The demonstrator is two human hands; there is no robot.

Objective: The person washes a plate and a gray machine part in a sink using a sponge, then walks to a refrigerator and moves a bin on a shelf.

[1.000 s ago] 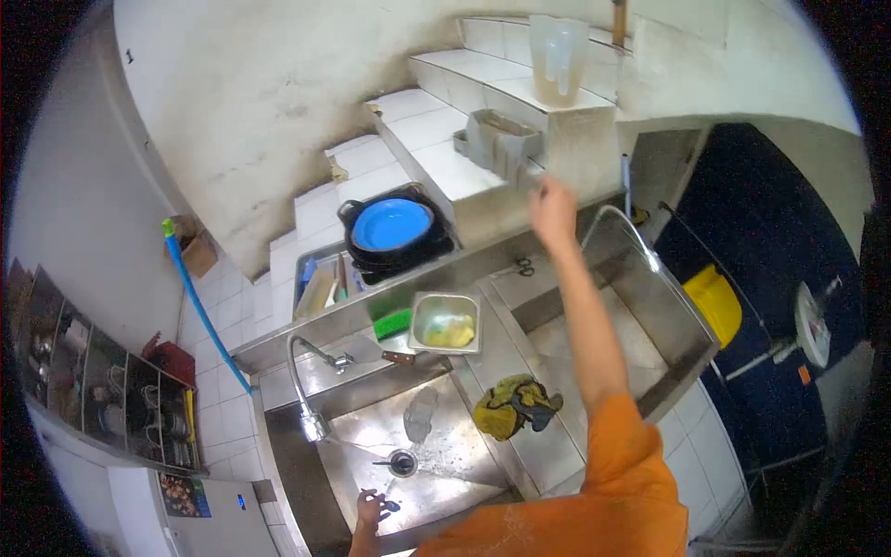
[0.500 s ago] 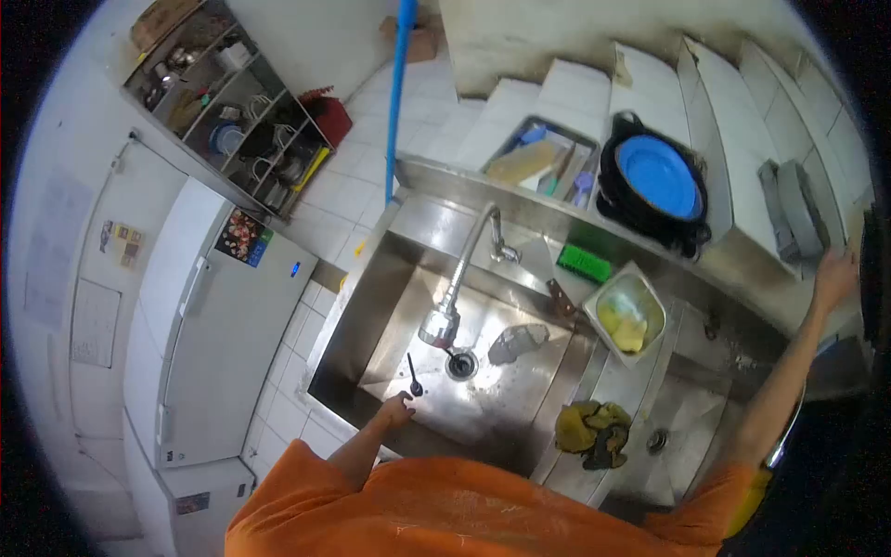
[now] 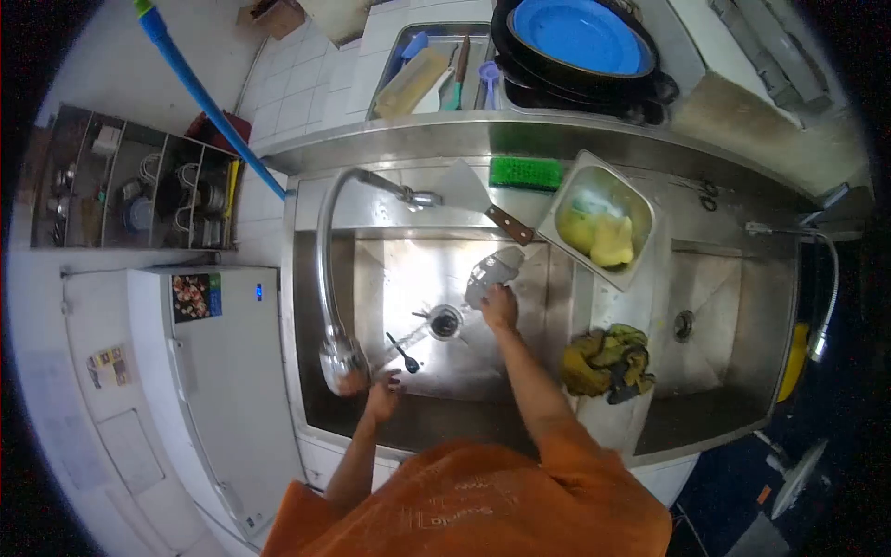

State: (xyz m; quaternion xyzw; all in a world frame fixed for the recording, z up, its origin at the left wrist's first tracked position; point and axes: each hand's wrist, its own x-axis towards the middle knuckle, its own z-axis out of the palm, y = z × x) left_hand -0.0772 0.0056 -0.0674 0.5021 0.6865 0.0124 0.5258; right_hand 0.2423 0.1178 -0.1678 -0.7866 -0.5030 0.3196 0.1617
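My left hand is over the near left part of the sink basin, fingers apart, close beside the chrome faucet head. A thin stream of water runs from that head towards the drain. Just beyond my left fingertips lies a small black spoon-shaped tool on the basin floor. My right hand reaches into the basin, its fingers closed at the near edge of a crumpled grey cloth-like piece, right of the drain.
Behind the basin are a wooden-handled scraper, a green scrub brush and a steel pan with yellow-green pieces. A bunched dark-yellow cloth lies on the divider. Blue and black pans and a utensil tray stand farther back.
My right hand has come from the far right onto the grey piece. The faucet head has swung left, away from the drain, and water now runs. The view has turned.
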